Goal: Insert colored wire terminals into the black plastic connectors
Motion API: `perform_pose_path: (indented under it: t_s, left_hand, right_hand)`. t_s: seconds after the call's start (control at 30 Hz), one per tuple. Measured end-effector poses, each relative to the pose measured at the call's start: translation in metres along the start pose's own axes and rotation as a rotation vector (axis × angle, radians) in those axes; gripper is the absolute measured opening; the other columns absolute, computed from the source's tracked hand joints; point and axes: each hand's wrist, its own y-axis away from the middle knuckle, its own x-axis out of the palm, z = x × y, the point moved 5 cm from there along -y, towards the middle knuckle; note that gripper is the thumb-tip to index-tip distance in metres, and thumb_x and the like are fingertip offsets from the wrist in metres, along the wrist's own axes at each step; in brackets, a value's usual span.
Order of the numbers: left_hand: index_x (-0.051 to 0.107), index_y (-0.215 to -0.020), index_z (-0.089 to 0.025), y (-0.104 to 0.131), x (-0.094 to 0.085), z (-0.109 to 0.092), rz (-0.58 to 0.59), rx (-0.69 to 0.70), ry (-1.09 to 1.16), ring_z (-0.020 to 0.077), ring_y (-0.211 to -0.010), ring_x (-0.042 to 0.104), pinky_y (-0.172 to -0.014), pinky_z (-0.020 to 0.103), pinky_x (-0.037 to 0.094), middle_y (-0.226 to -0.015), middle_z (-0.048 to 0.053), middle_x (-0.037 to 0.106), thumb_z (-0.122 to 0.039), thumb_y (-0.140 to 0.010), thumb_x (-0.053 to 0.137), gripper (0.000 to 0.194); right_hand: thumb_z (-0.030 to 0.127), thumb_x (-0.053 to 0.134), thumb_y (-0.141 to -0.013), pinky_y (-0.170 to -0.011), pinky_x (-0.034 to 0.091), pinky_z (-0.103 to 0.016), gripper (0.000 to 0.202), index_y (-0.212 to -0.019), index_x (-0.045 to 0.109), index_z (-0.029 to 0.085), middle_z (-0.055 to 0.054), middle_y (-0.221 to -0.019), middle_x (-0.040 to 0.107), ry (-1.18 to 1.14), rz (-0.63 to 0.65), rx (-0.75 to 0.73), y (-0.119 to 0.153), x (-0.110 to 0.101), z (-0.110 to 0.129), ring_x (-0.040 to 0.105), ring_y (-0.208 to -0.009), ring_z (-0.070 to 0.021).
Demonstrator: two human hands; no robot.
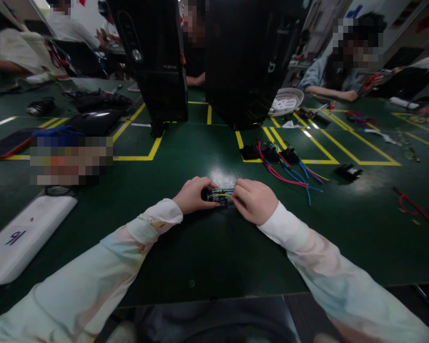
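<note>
My left hand (194, 196) is closed around a small black plastic connector (206, 194) just above the green table. Thin wires (222, 195), one green and one yellow among them, run from the connector toward my right hand (256, 200). The thumb and fingers of that hand pinch the wires' far ends, which are hidden by the fingertips. Beyond my right hand, several black connectors (270, 152) with red, blue and yellow wires (284, 174) lie on the table. Another black connector (348, 172), with no wires visible, lies farther right.
Two tall black cases (157, 71) stand ahead, beyond yellow tape lines (134, 158). A white device (30, 233) marked 16 lies left. A white basket (288, 101) and a red cable (420, 209) are to the right. Several people sit across the table.
</note>
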Motion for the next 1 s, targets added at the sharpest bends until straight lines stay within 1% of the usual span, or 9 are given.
perform_pose_path:
  t_s: [0.13, 0.33, 0.5, 0.57, 0.7, 0.9, 1.0]
  left_hand:
    - [0.058, -0.091, -0.020, -0.0002, -0.0006, -0.0007, -0.002, 0.001, -0.010, 0.0219, -0.087, 0.053, -0.076, 0.034, 0.039, -0.093, 0.003, 0.062, -0.045, -0.064, 0.068, 0.038]
    - [0.058, -0.091, -0.019, -0.0003, 0.0004, 0.0005, 0.007, 0.000, -0.014, 0.0218, -0.088, 0.053, -0.076, 0.033, 0.039, -0.094, 0.003, 0.061, -0.042, -0.064, 0.069, 0.037]
    - [0.057, -0.091, -0.019, -0.0006, 0.0007, 0.0011, -0.003, 0.002, -0.015, 0.0216, -0.088, 0.052, -0.077, 0.033, 0.039, -0.093, 0.003, 0.061, -0.044, -0.065, 0.069, 0.038]
    - [0.058, -0.091, -0.020, -0.0004, 0.0006, 0.0007, 0.002, 0.004, -0.015, 0.0217, -0.088, 0.052, -0.077, 0.033, 0.039, -0.094, 0.003, 0.061, -0.043, -0.065, 0.069, 0.038]
    - [0.058, -0.091, -0.019, 0.0001, 0.0005, 0.0007, 0.010, -0.005, -0.018, 0.0221, -0.088, 0.052, -0.076, 0.033, 0.039, -0.093, 0.003, 0.061, -0.042, -0.065, 0.069, 0.037]
    - [0.058, -0.091, -0.019, -0.0005, 0.0013, 0.0008, 0.000, 0.005, -0.012, 0.0219, -0.088, 0.052, -0.076, 0.033, 0.039, -0.093, 0.003, 0.061, -0.044, -0.064, 0.069, 0.038]
    - [0.058, -0.091, -0.019, -0.0008, 0.0012, 0.0007, 0.002, -0.001, -0.013, 0.0218, -0.087, 0.052, -0.076, 0.034, 0.039, -0.092, 0.003, 0.061, -0.043, -0.064, 0.069, 0.038]
  right_hand:
    - [0.026, 0.039, -0.090, -0.065, 0.027, -0.031, 0.022, -0.076, 0.054, 0.017, -0.007, -0.082, 0.055, 0.095, -0.088, 0.014, -0.0023, -0.0064, -0.0026, 0.044, -0.075, -0.0179]
    - [0.024, 0.041, -0.090, -0.065, 0.026, -0.029, 0.020, -0.079, 0.056, 0.016, -0.005, -0.081, 0.057, 0.043, -0.039, -0.020, -0.0024, 0.0003, -0.0030, 0.044, -0.074, -0.0164]
    - [0.021, 0.041, -0.090, -0.067, 0.025, -0.030, 0.020, -0.081, 0.059, 0.017, -0.005, -0.083, 0.058, 0.064, -0.149, 0.001, -0.0026, -0.0041, -0.0012, 0.043, -0.076, -0.0165]
    - [0.021, 0.041, -0.090, -0.067, 0.025, -0.029, 0.020, -0.081, 0.059, 0.017, -0.005, -0.083, 0.058, 0.059, -0.141, -0.007, -0.0025, -0.0028, -0.0016, 0.043, -0.076, -0.0163]
    - [0.021, 0.044, -0.089, -0.066, 0.025, -0.029, 0.018, -0.079, 0.058, 0.017, -0.004, -0.082, 0.058, 0.069, -0.073, -0.013, -0.0021, 0.0014, -0.0033, 0.044, -0.074, -0.0155]
    - [0.022, 0.042, -0.090, -0.070, 0.025, -0.031, 0.020, -0.079, 0.059, 0.018, -0.003, -0.082, 0.059, 0.111, -0.140, 0.012, -0.0022, -0.0051, -0.0014, 0.043, -0.075, -0.0157]
    - [0.022, 0.043, -0.090, -0.068, 0.025, -0.030, 0.019, -0.080, 0.059, 0.018, -0.003, -0.082, 0.059, 0.095, -0.091, -0.020, -0.0028, -0.0023, -0.0014, 0.043, -0.073, -0.0154]
